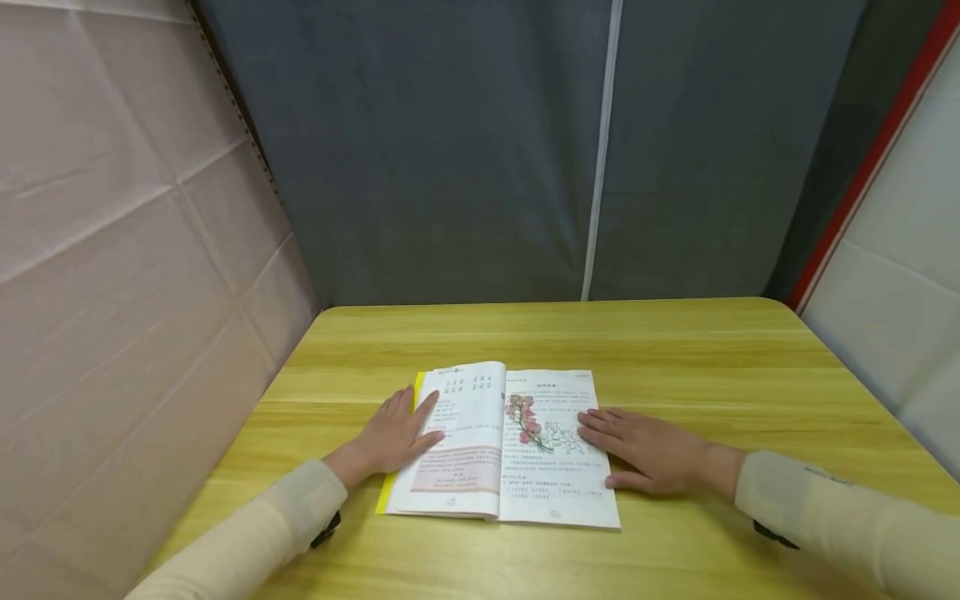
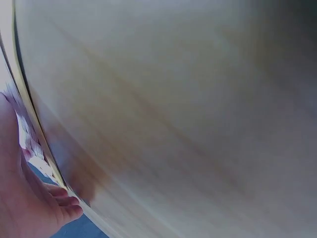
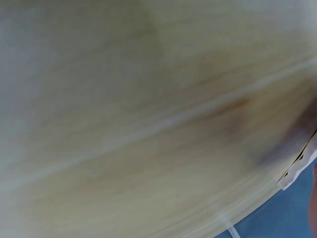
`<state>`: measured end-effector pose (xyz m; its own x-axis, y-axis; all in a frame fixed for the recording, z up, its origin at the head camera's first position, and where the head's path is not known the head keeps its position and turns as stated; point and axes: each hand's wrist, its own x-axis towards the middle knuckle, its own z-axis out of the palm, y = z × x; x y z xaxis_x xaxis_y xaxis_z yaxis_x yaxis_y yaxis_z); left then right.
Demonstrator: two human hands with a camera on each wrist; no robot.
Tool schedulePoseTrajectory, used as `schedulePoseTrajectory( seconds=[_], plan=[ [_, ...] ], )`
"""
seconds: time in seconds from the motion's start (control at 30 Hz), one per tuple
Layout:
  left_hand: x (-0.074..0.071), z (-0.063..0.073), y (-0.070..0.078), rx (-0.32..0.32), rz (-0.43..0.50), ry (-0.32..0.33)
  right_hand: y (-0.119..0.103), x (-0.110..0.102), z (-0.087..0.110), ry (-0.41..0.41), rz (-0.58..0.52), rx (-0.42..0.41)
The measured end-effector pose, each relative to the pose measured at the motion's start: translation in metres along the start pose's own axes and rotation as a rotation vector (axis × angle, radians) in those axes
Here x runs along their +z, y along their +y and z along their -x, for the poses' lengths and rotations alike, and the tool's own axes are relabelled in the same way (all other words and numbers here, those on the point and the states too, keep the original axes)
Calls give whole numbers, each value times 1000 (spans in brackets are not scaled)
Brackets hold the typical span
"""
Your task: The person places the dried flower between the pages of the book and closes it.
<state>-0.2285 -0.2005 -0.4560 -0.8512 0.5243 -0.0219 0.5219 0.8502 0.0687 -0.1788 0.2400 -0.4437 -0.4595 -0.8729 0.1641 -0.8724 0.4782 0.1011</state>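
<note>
An open book [image 1: 525,500] lies on the wooden table, with printed text on both pages and a pink flower picture on the right page. My left hand [image 1: 393,435] rests on the left page's outer edge, its fingers extended and thumb spread toward the middle. On the right page's outer edge lies my right hand [image 1: 651,450], fingers straight and thumb near the lower edge. In the left wrist view, the left hand [image 2: 34,198] shows beside the book's edge. Only a sliver of the right hand [image 3: 313,203] appears in the right wrist view, near a page corner [image 3: 297,171].
The yellow wood-grain table [image 1: 675,350] has rounded far corners. Behind it hangs a dark grey curtain [image 1: 450,167] with a pale vertical strip [image 1: 602,150]. Light fabric walls [image 1: 135,250] stand on the left and right, the right one edged with a red band [image 1: 862,183].
</note>
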Motion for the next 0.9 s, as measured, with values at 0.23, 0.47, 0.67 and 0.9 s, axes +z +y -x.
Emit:
schedulePoseTrajectory(
  seconds=[0.23,0.47,0.67,0.9],
  plan=[
    [-2,0,3,-46,33,-2,1,2,1,-27,2,6],
    [-4,1,4,-85,155,-4,0,3,2,-15,-8,-1],
    [-3,1,2,-123,285,22,1,3,1,-5,-19,-1],
    [-2,-1,-2,-131,478,116,0,3,1,-8,-25,1]
  ],
)
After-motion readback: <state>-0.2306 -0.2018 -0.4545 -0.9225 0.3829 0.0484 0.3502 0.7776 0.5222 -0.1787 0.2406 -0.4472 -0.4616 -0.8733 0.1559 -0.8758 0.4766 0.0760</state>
